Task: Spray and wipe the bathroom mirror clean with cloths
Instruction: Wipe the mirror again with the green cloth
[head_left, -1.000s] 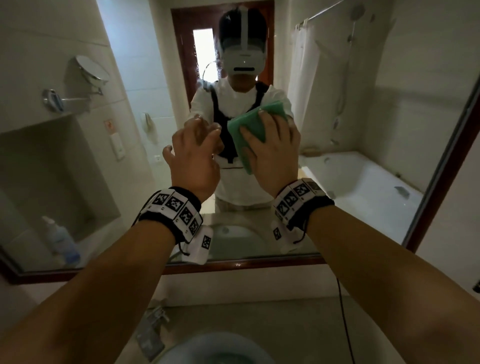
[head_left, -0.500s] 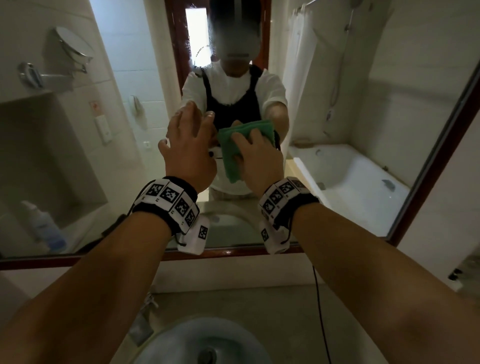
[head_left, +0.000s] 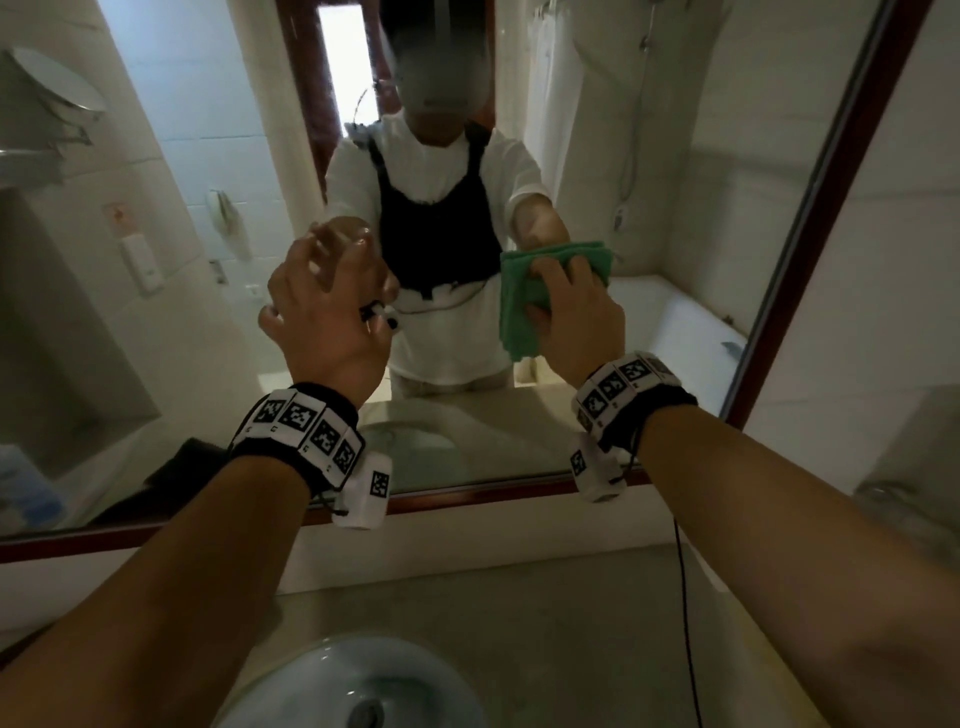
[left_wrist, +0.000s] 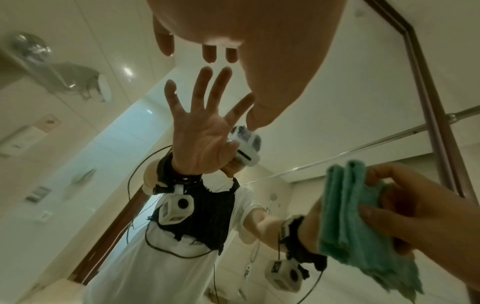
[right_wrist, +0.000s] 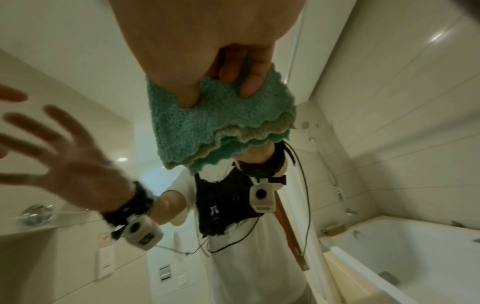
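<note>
The wall mirror (head_left: 675, 249) has a dark red frame (head_left: 467, 492) and fills the upper view. My right hand (head_left: 576, 317) grips a folded green cloth (head_left: 519, 296) and holds it flat against the glass, right of centre. In the right wrist view my fingers (right_wrist: 249, 82) curl over the cloth's (right_wrist: 221, 119) top edge. My left hand (head_left: 327, 312) is empty, fingers spread, just left of the cloth. In the left wrist view its fingertips (left_wrist: 209, 54) sit very close to the glass, opposite their reflection, and the cloth (left_wrist: 363, 216) shows at the right.
A round sink basin (head_left: 353, 686) lies below my arms in a pale counter (head_left: 571, 623). A thin black cable (head_left: 683, 597) runs down the counter on the right. A blurred blue object (head_left: 21, 493) shows in the mirror's lower left corner. The bathtub and shower appear only as reflections.
My right hand has slid the cloth down and then to the right across the glass. My left hand has stayed spread near the mirror. The head view has tilted lower.
</note>
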